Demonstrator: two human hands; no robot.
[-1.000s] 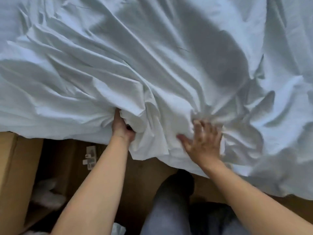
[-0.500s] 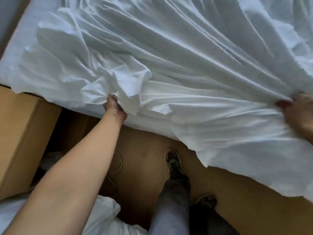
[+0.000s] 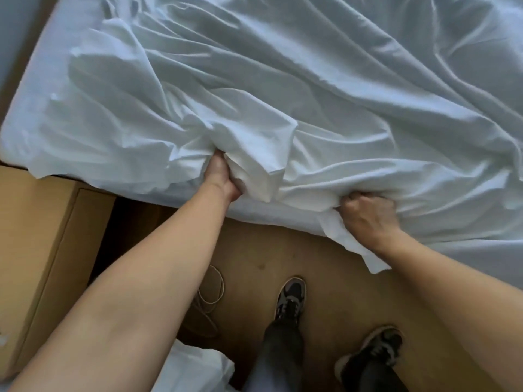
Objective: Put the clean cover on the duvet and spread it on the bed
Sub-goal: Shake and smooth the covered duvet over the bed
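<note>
A white duvet cover (image 3: 325, 89) lies crumpled over the bed (image 3: 31, 89), filling the upper part of the head view. My left hand (image 3: 220, 176) is closed on a bunched fold of the cover at the bed's near edge. My right hand (image 3: 368, 216) is clenched on the cover's edge a little to the right, with a loose flap hanging below it over the floor. The cover's folds hide any duvet inside it.
A wooden bedside cabinet (image 3: 31, 250) stands at the left, next to the bed. A thin cable (image 3: 210, 292) loops on the brown floor. More white bedding (image 3: 195, 369) lies at the bottom. My two shoes (image 3: 291, 295) are on the floor below the bed's edge.
My right hand came in from the far right and closed on the cover's edge near my left hand. The cover, stretched taut half a second ago, now lies slack and crumpled.
</note>
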